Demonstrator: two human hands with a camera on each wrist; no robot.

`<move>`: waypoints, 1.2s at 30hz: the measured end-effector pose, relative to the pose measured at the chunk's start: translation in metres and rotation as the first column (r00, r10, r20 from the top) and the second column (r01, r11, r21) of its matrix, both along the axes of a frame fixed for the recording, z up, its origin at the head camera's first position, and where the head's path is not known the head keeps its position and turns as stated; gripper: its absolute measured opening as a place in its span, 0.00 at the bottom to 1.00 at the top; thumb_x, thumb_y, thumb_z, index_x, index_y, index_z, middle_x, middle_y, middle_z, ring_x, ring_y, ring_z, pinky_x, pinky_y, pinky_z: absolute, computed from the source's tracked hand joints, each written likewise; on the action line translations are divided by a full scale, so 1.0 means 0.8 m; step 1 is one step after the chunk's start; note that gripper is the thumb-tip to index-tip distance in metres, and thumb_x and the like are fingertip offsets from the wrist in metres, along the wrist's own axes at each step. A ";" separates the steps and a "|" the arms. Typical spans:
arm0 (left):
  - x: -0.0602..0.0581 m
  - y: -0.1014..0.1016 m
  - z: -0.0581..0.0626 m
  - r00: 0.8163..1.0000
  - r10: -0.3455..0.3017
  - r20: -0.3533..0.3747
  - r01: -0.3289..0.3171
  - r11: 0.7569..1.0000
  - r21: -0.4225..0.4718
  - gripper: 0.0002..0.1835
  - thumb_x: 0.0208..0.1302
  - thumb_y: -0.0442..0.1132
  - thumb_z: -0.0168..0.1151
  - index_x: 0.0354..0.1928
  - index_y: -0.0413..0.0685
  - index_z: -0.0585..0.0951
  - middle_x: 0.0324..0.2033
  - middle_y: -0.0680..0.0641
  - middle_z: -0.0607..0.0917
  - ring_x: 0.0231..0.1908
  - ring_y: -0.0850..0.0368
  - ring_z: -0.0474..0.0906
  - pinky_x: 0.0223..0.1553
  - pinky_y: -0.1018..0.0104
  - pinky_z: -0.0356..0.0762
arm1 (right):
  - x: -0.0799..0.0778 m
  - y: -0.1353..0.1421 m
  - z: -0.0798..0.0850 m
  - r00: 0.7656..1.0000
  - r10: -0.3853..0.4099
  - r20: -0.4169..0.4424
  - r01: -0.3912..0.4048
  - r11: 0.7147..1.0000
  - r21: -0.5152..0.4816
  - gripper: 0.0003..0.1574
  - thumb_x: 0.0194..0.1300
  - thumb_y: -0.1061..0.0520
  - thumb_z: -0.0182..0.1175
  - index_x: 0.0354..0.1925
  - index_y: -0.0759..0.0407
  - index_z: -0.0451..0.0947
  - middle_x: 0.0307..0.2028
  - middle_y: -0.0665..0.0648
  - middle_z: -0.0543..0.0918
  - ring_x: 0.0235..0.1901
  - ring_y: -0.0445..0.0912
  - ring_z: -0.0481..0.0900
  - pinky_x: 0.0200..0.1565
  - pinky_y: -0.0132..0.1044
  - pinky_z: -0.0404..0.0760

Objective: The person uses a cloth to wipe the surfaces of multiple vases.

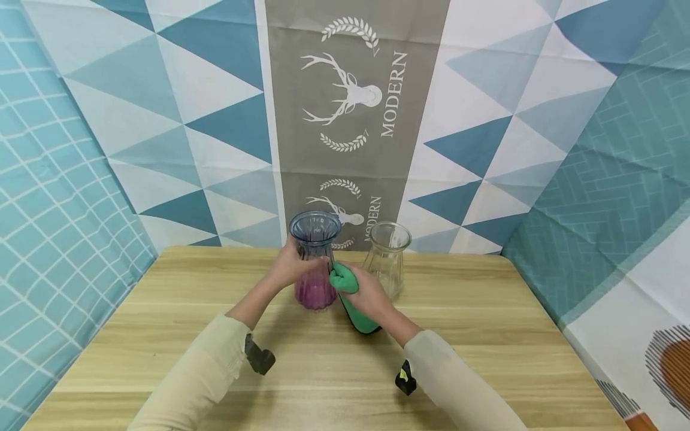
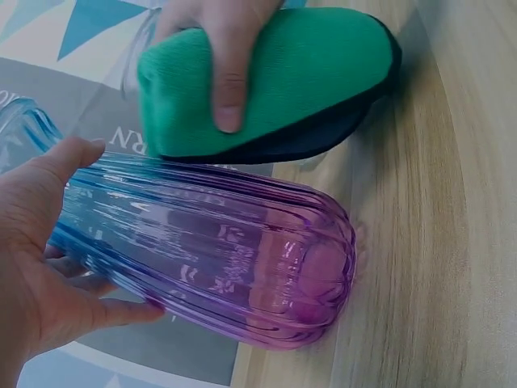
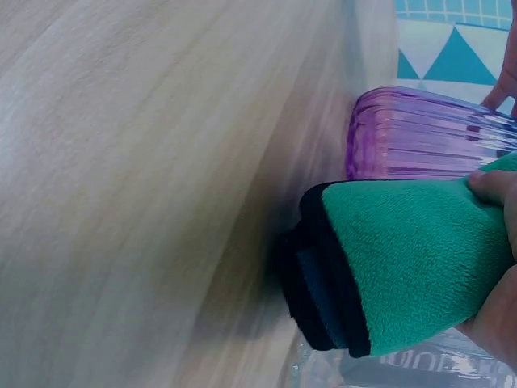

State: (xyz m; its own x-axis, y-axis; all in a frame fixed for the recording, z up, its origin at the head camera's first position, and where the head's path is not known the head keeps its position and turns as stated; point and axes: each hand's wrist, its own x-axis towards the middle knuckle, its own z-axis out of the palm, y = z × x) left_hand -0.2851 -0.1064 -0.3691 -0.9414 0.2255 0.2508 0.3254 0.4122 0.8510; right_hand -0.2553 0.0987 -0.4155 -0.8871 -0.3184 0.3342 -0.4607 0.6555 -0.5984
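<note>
A ribbed glass vase [image 1: 315, 292], blue at the flared rim and purple toward the base, stands at the back of the table. My left hand [image 1: 287, 265] grips it round the upper body, thumb across the near side and fingers spread on the other, as the left wrist view shows. In my right hand [image 1: 371, 294] is a folded green cloth [image 2: 315, 77] with a black edge, thumb pressed on its face. The cloth lies along the vase's right side, its bunched top near the neck and its lower end hanging toward the table.
A clear ribbed glass vase [image 1: 398, 266] stands just behind and right of my right hand. The wooden table [image 1: 205, 281] ends at a patterned cloth wall [image 1: 232, 197] close behind both vases. A blue checked curtain [image 1: 48, 239] hangs along the left.
</note>
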 end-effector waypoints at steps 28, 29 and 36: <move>0.003 -0.013 0.004 0.999 -0.048 -0.020 0.046 0.997 -0.064 0.30 0.53 0.38 0.66 0.57 0.35 0.70 0.52 0.34 0.76 0.56 0.37 0.71 0.57 0.46 0.72 | 0.002 -0.016 0.031 0.994 -0.057 -0.095 0.046 0.992 -0.114 0.37 0.59 0.55 0.64 0.65 0.51 0.65 0.60 0.58 0.75 0.57 0.54 0.74 0.55 0.51 0.76; 0.003 -0.013 0.004 0.999 -0.050 -0.013 0.049 0.997 -0.061 0.30 0.53 0.38 0.67 0.57 0.36 0.70 0.53 0.34 0.77 0.57 0.38 0.71 0.58 0.46 0.71 | 0.003 -0.016 0.029 0.995 -0.055 -0.088 0.046 0.993 -0.110 0.37 0.58 0.55 0.65 0.65 0.52 0.65 0.60 0.59 0.75 0.57 0.55 0.75 0.54 0.51 0.77; 0.002 -0.014 0.004 0.999 -0.033 0.031 0.035 0.997 -0.064 0.32 0.52 0.42 0.68 0.58 0.37 0.70 0.55 0.35 0.76 0.59 0.38 0.70 0.58 0.45 0.70 | 0.005 -0.014 0.015 0.997 -0.040 -0.066 0.034 0.995 -0.091 0.36 0.59 0.56 0.64 0.64 0.52 0.65 0.60 0.58 0.75 0.56 0.54 0.75 0.54 0.52 0.76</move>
State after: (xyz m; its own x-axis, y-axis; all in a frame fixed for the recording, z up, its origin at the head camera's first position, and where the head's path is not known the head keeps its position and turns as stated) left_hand -0.2838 -0.1176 -0.3657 -0.9398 0.2719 0.2069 0.3151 0.4558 0.8324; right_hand -0.2516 0.0874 -0.4035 -0.8720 -0.2517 0.4199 -0.4786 0.6182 -0.6235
